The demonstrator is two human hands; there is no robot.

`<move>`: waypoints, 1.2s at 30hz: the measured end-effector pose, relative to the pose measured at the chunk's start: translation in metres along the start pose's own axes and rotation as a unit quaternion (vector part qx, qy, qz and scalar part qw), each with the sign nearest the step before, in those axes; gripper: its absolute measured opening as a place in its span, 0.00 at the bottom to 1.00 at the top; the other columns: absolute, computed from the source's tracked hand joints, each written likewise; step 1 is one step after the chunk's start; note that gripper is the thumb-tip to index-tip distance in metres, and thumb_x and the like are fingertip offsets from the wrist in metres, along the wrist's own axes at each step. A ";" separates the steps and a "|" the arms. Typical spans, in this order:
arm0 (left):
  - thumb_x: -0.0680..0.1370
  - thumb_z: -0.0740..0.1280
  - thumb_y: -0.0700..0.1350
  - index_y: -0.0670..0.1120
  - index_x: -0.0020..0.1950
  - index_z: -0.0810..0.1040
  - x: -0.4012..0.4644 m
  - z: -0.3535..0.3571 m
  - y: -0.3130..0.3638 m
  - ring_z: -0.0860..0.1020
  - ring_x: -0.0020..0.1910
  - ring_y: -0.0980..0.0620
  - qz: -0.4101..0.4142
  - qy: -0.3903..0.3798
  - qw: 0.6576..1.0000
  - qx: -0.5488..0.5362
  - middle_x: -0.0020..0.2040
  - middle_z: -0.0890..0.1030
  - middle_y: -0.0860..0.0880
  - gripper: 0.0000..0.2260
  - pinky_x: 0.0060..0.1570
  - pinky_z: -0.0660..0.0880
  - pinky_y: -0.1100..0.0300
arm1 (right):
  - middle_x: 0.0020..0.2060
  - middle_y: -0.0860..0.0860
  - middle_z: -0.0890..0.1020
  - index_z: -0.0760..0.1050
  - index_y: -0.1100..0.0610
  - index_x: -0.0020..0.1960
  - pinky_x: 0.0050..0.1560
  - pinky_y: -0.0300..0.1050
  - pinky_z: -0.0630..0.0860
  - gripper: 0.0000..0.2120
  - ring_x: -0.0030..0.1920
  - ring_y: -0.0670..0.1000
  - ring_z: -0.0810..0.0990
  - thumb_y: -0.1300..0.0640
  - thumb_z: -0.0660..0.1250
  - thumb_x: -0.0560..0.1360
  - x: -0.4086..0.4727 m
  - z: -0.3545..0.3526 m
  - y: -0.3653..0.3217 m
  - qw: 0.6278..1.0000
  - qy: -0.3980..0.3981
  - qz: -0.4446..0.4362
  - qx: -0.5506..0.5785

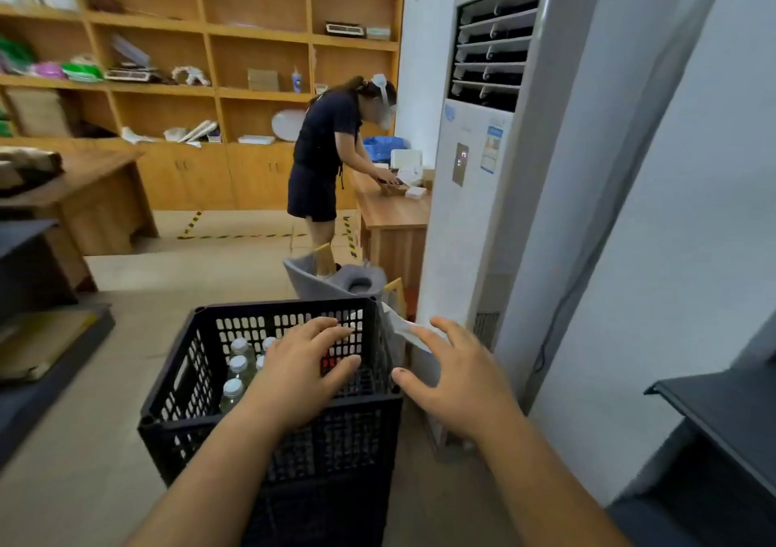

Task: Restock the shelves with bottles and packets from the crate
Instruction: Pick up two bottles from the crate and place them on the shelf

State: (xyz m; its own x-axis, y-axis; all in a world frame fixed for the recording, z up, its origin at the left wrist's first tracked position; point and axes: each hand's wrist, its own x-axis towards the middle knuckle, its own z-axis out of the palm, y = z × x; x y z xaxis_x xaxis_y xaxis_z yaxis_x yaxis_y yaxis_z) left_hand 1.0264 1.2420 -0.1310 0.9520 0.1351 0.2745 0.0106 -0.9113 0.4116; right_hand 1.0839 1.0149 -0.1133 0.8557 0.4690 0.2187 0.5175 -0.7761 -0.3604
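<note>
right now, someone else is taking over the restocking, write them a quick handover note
Left hand: open, over the inside of the black crate, holding nothing.
Right hand: open, just outside the crate's right rim, holding nothing.
Bottles with white caps stand in the crate's left side; something red shows behind the left hand's fingers, too hidden to name.
Done: nothing visibly lifted out.
Left: pick up bottles and packets and put them on the shelves.
</note>
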 end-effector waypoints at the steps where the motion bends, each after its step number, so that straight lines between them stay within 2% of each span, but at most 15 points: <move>1: 0.78 0.60 0.64 0.59 0.70 0.70 0.006 0.002 -0.010 0.63 0.72 0.55 -0.011 -0.002 1.000 0.004 0.72 0.67 0.58 0.22 0.71 0.62 0.52 | 0.75 0.42 0.61 0.60 0.40 0.76 0.74 0.51 0.62 0.40 0.75 0.46 0.58 0.23 0.51 0.68 0.013 0.010 -0.002 1.000 -0.005 -0.008 0.005; 5: 0.76 0.56 0.68 0.59 0.70 0.70 0.038 0.002 -0.041 0.64 0.71 0.55 -0.041 -0.008 0.999 0.027 0.71 0.67 0.59 0.26 0.71 0.62 0.51 | 0.77 0.42 0.58 0.58 0.40 0.77 0.75 0.51 0.59 0.39 0.76 0.46 0.55 0.24 0.53 0.70 0.069 0.039 -0.005 0.999 -0.032 -0.032 0.029; 8: 0.78 0.57 0.65 0.60 0.72 0.68 0.062 0.005 -0.067 0.62 0.72 0.55 -0.067 -0.015 0.996 0.054 0.73 0.65 0.59 0.24 0.72 0.60 0.50 | 0.77 0.42 0.58 0.58 0.40 0.77 0.75 0.51 0.59 0.38 0.76 0.46 0.54 0.24 0.54 0.71 0.113 0.058 -0.009 0.997 -0.050 -0.046 0.039; 15: 0.79 0.56 0.65 0.60 0.72 0.66 0.082 0.020 -0.137 0.58 0.74 0.54 -0.148 -0.039 0.985 0.086 0.75 0.61 0.58 0.23 0.72 0.56 0.49 | 0.77 0.42 0.57 0.58 0.39 0.77 0.74 0.51 0.61 0.36 0.76 0.47 0.55 0.27 0.57 0.73 0.192 0.110 -0.036 0.987 -0.130 -0.081 0.049; 20: 0.78 0.57 0.64 0.60 0.72 0.67 0.091 0.035 -0.201 0.59 0.74 0.54 -0.190 -0.066 0.976 0.079 0.75 0.62 0.57 0.23 0.72 0.56 0.50 | 0.77 0.44 0.59 0.59 0.41 0.77 0.74 0.51 0.62 0.36 0.76 0.48 0.57 0.28 0.58 0.73 0.234 0.160 -0.054 0.982 -0.163 -0.091 0.032; 23: 0.77 0.55 0.67 0.60 0.70 0.69 0.099 0.041 -0.241 0.61 0.72 0.54 -0.200 -0.085 0.974 0.070 0.73 0.64 0.58 0.24 0.70 0.58 0.50 | 0.77 0.44 0.59 0.59 0.42 0.77 0.74 0.50 0.62 0.36 0.76 0.48 0.57 0.29 0.58 0.73 0.255 0.192 -0.067 0.978 -0.187 -0.086 0.019; 28: 0.79 0.58 0.63 0.59 0.72 0.67 0.127 0.045 -0.309 0.61 0.73 0.53 -0.211 -0.113 0.969 0.066 0.74 0.64 0.57 0.22 0.72 0.57 0.50 | 0.76 0.43 0.60 0.59 0.41 0.77 0.71 0.50 0.66 0.35 0.75 0.47 0.58 0.29 0.57 0.74 0.297 0.239 -0.090 0.976 -0.209 -0.064 0.004; 36: 0.80 0.57 0.61 0.57 0.73 0.66 0.157 0.096 -0.374 0.62 0.72 0.51 -0.194 -0.217 0.956 0.045 0.75 0.63 0.55 0.22 0.71 0.59 0.48 | 0.76 0.46 0.61 0.59 0.43 0.77 0.68 0.51 0.69 0.33 0.74 0.50 0.61 0.32 0.58 0.75 0.328 0.334 -0.103 0.955 -0.293 -0.033 -0.030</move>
State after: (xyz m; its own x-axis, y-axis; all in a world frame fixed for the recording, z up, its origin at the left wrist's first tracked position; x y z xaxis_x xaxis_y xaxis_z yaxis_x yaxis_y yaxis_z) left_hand 1.2009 1.5669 -0.3251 0.9079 0.3140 -0.2778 0.3968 -0.8574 0.3277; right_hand 1.3118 1.3894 -0.3074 0.6842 0.6593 -0.3117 0.5846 -0.7514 -0.3060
